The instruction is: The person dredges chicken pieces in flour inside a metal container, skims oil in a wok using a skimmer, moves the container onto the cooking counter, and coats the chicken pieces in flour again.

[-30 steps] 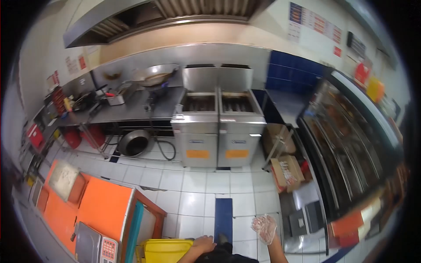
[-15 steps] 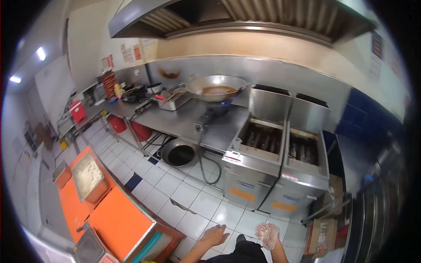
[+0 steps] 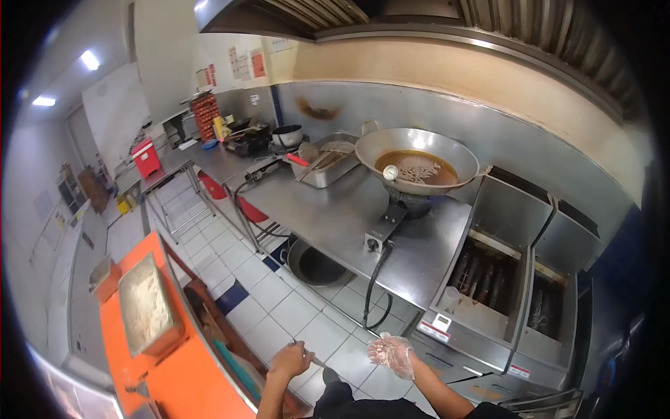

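Note:
My left hand (image 3: 292,359) is bare and hovers over the tiled floor, its fingers curled in, with nothing visible in them. A clear plastic glove smeared with a whitish coating covers my right hand (image 3: 391,355), whose fingers are spread and hold nothing. Ahead, a large wok (image 3: 370,143) stands on a burner (image 3: 412,204) on the steel table. Brown oil (image 3: 399,159) fills its bottom, with pale pieces (image 3: 427,167) in it and a small round metallic thing (image 3: 390,172) at the near rim. Neither hand touches the wok.
To the left, a metal pan of white flour (image 3: 150,307) rests on the orange-topped counter (image 3: 192,373). Two deep fryers (image 3: 481,325) stand at right. A steel tray (image 3: 333,171) holds strainers on the steel table (image 3: 300,202). A hose (image 3: 368,300) and a dark pan (image 3: 314,264) lie below.
The view has moved closer to the wok, and the fryers have shifted right. My left hand has curled up more. My gloved right hand has moved left in the view.

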